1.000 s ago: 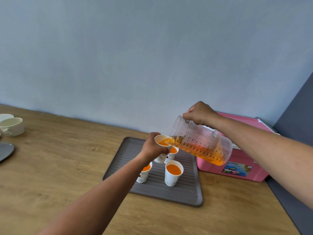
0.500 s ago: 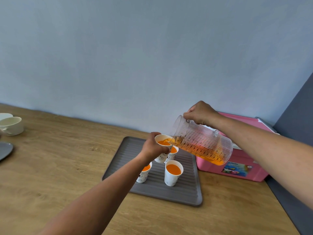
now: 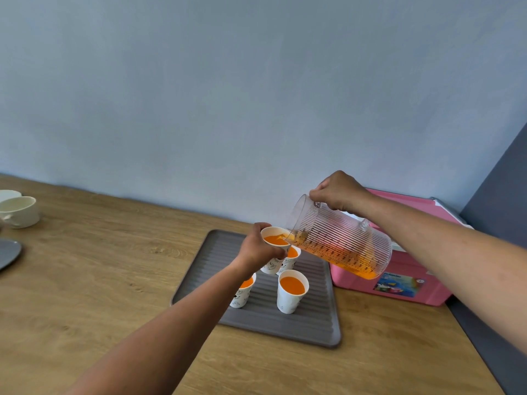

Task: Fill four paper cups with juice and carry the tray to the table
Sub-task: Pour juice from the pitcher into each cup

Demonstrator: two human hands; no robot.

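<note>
A grey ribbed tray (image 3: 310,323) lies on the wooden counter. My left hand (image 3: 255,249) grips a white paper cup (image 3: 275,243) lifted above the tray, with orange juice in it. My right hand (image 3: 339,192) holds the handle of a clear ribbed pitcher (image 3: 339,238), tilted with its spout over that cup's rim, orange juice pooled along its lower side. Three other cups with juice stand on the tray: one at the front right (image 3: 292,290), one partly behind my left forearm (image 3: 242,292), one behind the held cup (image 3: 292,256).
A pink cooler box (image 3: 410,283) stands against the wall right of the tray. Cream mugs (image 3: 20,212) and a grey plate (image 3: 8,252) sit at the counter's far left. A dark panel (image 3: 496,212) bounds the right side. The blue wall runs behind.
Juice in the held cup has risen a little. Both hands and the pitcher stay almost in the same place.
</note>
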